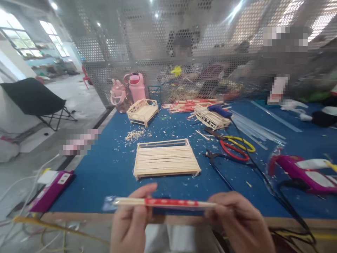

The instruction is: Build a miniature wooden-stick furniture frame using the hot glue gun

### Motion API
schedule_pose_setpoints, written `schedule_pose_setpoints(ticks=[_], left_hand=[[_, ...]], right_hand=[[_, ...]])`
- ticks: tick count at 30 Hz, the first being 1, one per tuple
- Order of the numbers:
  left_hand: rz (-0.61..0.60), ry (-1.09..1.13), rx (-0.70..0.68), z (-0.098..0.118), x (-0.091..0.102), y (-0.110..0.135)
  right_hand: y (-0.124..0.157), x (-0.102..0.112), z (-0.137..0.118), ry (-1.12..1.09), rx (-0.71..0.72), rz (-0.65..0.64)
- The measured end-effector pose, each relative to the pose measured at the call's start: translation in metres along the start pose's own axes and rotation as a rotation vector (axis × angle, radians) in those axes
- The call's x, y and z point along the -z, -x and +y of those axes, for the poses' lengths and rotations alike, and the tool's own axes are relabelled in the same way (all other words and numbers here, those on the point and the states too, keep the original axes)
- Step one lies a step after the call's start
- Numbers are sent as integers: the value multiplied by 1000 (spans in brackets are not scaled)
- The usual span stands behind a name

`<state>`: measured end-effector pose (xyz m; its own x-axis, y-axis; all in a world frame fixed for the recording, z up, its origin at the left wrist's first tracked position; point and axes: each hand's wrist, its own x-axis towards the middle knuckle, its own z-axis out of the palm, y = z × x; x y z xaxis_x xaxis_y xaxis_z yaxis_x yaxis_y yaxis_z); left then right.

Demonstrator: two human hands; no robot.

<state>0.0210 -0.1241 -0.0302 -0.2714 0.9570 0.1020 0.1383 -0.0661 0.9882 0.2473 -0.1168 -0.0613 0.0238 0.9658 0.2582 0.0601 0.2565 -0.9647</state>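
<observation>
A pair of disposable chopsticks (171,202) in a clear sleeve with a red printed band lies level across both hands, above the table's front edge. My left hand (133,219) is closed around its left part, thumb on the near side. At the right end, my right hand (237,218) pinches the narrow tip; some of its fingers are hidden. Just beyond them sits a flat wooden stick frame (166,160) with a slatted top and a low rail along its far side. Cutting pliers (218,168) with dark handles lie to its right.
Small stick-built beds (143,111) stand farther back, near pink bottles (137,88) and a pile of red-wrapped chopsticks (184,104). On the right are a blue glue gun (219,110), red-handled scissors (234,151), glue sticks (258,128), cables and a purple power strip (308,174). A perforated screen (147,45) rises behind.
</observation>
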Motion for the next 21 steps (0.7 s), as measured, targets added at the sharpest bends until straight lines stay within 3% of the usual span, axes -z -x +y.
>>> schedule_pose_setpoints(ticks=[2,4,6,9,13,15,18,19,21], left_hand=[[120,133,66,-1,-3,4],[100,146,78,-1,-10,4],[-39,114,97,-2,-21,3],[-347,79,133,-1,-37,3],[-597,-218,-126,7,-41,-1],[-705,-342,-153,12,-38,-2],[-884,-385,-44,19,-36,2],[-900,-390,-13,21,-35,3],[-777,-374,7,25,-28,4]], right_hand=[[0,-14,-3,88,-12,-120],[1,-26,-5,155,-59,-234],[2,-36,-4,135,-124,-342],[4,-44,-3,23,-161,-500],[0,-21,-5,80,-157,-626],[-5,1,-4,134,-110,-441],[-11,29,-1,179,-40,-164],[-14,35,-1,200,-11,-111],[-22,43,-1,259,49,13]])
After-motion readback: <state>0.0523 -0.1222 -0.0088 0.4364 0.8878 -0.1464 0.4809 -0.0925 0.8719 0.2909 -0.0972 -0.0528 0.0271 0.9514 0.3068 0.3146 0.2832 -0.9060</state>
